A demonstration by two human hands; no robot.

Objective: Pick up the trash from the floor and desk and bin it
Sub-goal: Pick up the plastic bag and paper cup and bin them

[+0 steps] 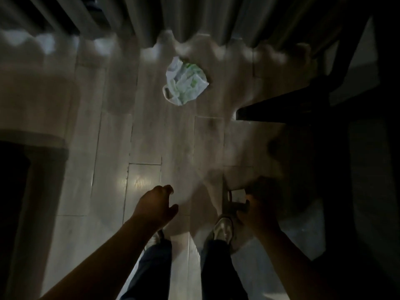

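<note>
A crumpled white plastic bag with green print (185,84) lies on the pale plank floor (112,148), just in front of the curtain hem. My left hand (156,205) hovers low over the floor, well short of the bag, with its fingers loosely curled and nothing in them. My right hand (257,213) is curled round a dark, blurred thing (234,203) near my right shoe. I cannot make out what that thing is in the dim light.
Grey curtains (194,16) hang across the far side. Dark furniture with a flat edge (281,109) stands to the right of the bag, and another dark mass (19,191) is on the left. My shoes (223,229) stand on the planks below the hands.
</note>
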